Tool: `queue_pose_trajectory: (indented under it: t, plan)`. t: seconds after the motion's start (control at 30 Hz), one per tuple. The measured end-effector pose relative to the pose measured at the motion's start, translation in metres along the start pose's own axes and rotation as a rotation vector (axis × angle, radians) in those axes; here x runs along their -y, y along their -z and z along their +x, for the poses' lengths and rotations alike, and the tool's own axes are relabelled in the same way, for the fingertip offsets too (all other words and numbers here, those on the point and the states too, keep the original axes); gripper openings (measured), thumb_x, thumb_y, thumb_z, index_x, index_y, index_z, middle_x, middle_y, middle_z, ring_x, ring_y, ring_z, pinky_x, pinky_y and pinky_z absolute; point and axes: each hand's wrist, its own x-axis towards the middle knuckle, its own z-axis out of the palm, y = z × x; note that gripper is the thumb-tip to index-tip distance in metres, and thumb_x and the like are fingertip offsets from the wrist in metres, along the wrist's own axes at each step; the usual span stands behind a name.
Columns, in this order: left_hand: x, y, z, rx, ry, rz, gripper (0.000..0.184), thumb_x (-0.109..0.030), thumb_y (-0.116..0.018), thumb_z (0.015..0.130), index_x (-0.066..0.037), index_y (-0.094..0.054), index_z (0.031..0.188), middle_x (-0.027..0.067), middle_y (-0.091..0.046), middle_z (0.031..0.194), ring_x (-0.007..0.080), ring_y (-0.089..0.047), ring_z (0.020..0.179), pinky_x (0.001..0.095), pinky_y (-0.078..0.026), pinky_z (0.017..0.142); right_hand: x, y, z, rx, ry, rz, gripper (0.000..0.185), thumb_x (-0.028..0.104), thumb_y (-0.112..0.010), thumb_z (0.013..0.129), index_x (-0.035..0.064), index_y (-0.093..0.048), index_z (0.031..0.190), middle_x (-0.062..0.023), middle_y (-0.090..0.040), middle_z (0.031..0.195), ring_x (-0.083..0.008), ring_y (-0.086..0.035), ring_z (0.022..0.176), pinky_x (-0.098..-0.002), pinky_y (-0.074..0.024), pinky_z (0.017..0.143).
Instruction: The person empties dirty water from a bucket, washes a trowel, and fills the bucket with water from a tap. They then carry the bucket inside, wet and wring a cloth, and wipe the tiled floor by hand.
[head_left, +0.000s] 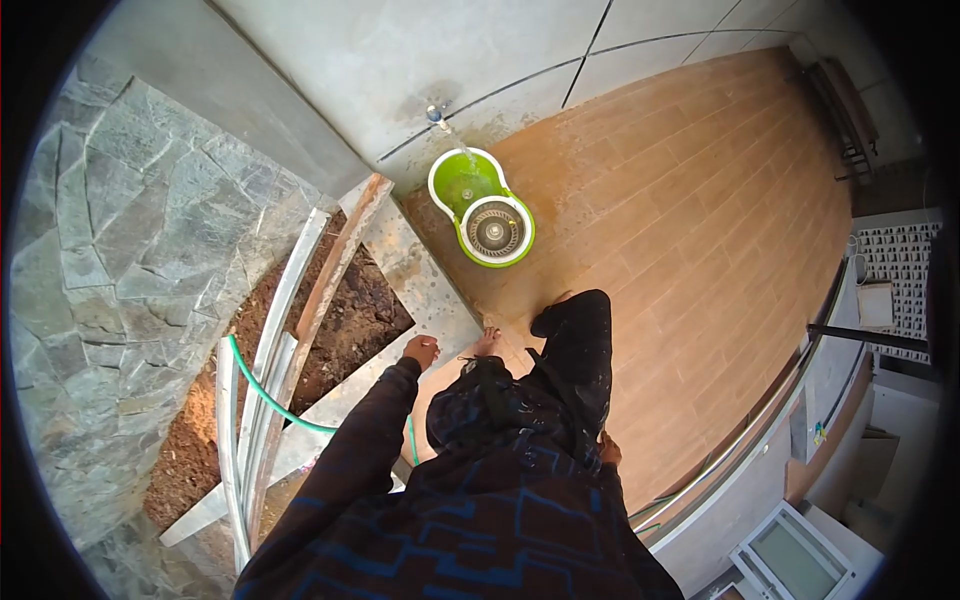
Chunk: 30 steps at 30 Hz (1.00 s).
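Brown plank-patterned floor (690,250)
A green bucket (482,205) with white rims stands directly on it, and the surface close around the bucket is darker and blotchy.

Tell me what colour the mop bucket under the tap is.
Bright green, with a white rim; the bucket shows best in the head view.

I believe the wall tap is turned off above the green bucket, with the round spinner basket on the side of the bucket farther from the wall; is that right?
Not quite: the head view shows the wall tap running, with water falling into the green bucket. The round spinner basket is indeed on the side farther from the wall.
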Motion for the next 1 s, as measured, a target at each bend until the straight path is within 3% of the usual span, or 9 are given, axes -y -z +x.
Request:
queue_pose_trajectory:
  t: [0.07, 0.13, 0.17, 0.33, 0.4, 0.57, 0.73, 0.8, 1.0]
  plan:
    - [0.014, 0.006, -0.007, -0.017, 0.094, -0.001, 0.023, -0.017, -0.059, 0.090, -0.002, -0.061, 0.108, 0.0081, -0.070, 0.080, 0.0167, -0.066, 0.066, 0.0311, -0.052, 0.058, 0.013, 0.000, 0.009, 0.040, 0.012, 0.010, 0.026, 0.032, -0.065, 0.091, 0.0069, -0.058, 0.088, -0.0100, -0.062, 0.071, -0.0162, -0.054, 0.052, -0.0279, -0.0418, 0.044]
    - [0.035, 0.010, -0.008, -0.013, 0.103, 0.031, 0.023, -0.018, -0.059, 0.091, -0.003, -0.061, 0.108, 0.0076, -0.070, 0.080, 0.0165, -0.065, 0.066, 0.0312, -0.052, 0.058, 0.024, 0.002, 0.017, 0.082, -0.120, 0.176, 0.028, 0.034, -0.067, 0.090, 0.0078, -0.058, 0.096, -0.0101, -0.062, 0.074, -0.0160, -0.056, 0.056, -0.0276, -0.0426, 0.046]
    - [0.044, 0.009, -0.008, -0.010, 0.115, 0.064, 0.023, -0.018, -0.059, 0.091, -0.003, -0.060, 0.108, 0.0071, -0.070, 0.079, 0.0164, -0.065, 0.065, 0.0314, -0.052, 0.058, 0.038, -0.009, 0.008, -0.025, -0.114, 0.226, 0.024, 0.032, -0.069, 0.090, 0.0147, -0.053, 0.085, -0.0012, -0.051, 0.059, -0.0099, -0.044, 0.043, -0.0231, -0.0314, 0.036]
    - [0.052, -0.001, -0.020, -0.010, 0.142, 0.032, 0.022, -0.020, -0.059, 0.092, -0.003, -0.060, 0.106, 0.0075, -0.070, 0.078, 0.0167, -0.065, 0.065, 0.0323, -0.053, 0.058, 0.062, -0.011, 0.001, -0.109, -0.088, 0.201, 0.024, 0.033, -0.071, 0.088, 0.0136, -0.056, 0.088, -0.0019, -0.055, 0.061, -0.0100, -0.047, 0.045, -0.0221, -0.0345, 0.038]
    - [0.058, -0.005, -0.017, 0.013, 0.094, 0.028, 0.023, -0.021, -0.059, 0.092, -0.003, -0.060, 0.106, 0.0080, -0.070, 0.078, 0.0168, -0.065, 0.065, 0.0326, -0.053, 0.058, 0.044, 0.002, 0.015, -0.033, -0.104, 0.118, 0.062, 0.043, -0.072, 0.085, 0.0090, -0.048, 0.131, -0.0116, -0.066, 0.089, -0.0173, -0.060, 0.065, -0.0297, -0.0456, 0.053]
    - [0.047, -0.009, -0.013, 0.006, 0.043, 0.029, 0.023, -0.019, -0.060, 0.089, -0.002, -0.062, 0.104, 0.0083, -0.070, 0.078, 0.0165, -0.066, 0.065, 0.0312, -0.053, 0.058, 0.017, 0.003, -0.001, -0.050, -0.172, 0.172, 0.033, 0.038, -0.070, 0.087, 0.0105, -0.058, 0.100, -0.0062, -0.061, 0.074, -0.0138, -0.057, 0.056, -0.0274, -0.0440, 0.047]
    - [0.034, -0.002, -0.006, -0.005, -0.013, 0.098, 0.024, -0.020, -0.062, 0.088, -0.001, -0.063, 0.103, 0.0084, -0.072, 0.080, 0.0161, -0.067, 0.067, 0.0298, -0.054, 0.062, -0.013, 0.005, -0.020, -0.020, -0.242, 0.179, 0.028, 0.036, -0.069, 0.088, 0.0120, -0.059, 0.099, -0.0058, -0.062, 0.075, -0.0141, -0.057, 0.057, -0.0277, -0.0452, 0.047]
    - [0.035, 0.002, -0.005, -0.005, -0.020, 0.105, 0.024, -0.021, -0.062, 0.087, -0.002, -0.064, 0.102, 0.0080, -0.072, 0.079, 0.0162, -0.067, 0.067, 0.0297, -0.054, 0.063, -0.029, 0.005, -0.025, -0.015, -0.130, 0.160, 0.028, 0.037, -0.068, 0.088, 0.0131, -0.062, 0.101, -0.0058, -0.065, 0.077, -0.0145, -0.058, 0.060, -0.0291, -0.0433, 0.048]
    - [0.042, 0.016, -0.006, 0.005, 0.001, 0.122, 0.029, -0.025, -0.064, 0.086, -0.001, -0.064, 0.104, 0.0075, -0.071, 0.078, 0.0176, -0.068, 0.070, 0.0319, -0.055, 0.068, -0.068, 0.004, -0.010, 0.016, -0.143, -0.094, 0.041, 0.045, -0.060, 0.091, 0.0156, -0.065, 0.119, -0.0072, -0.071, 0.095, -0.0154, -0.061, 0.072, -0.0301, -0.0394, 0.053]
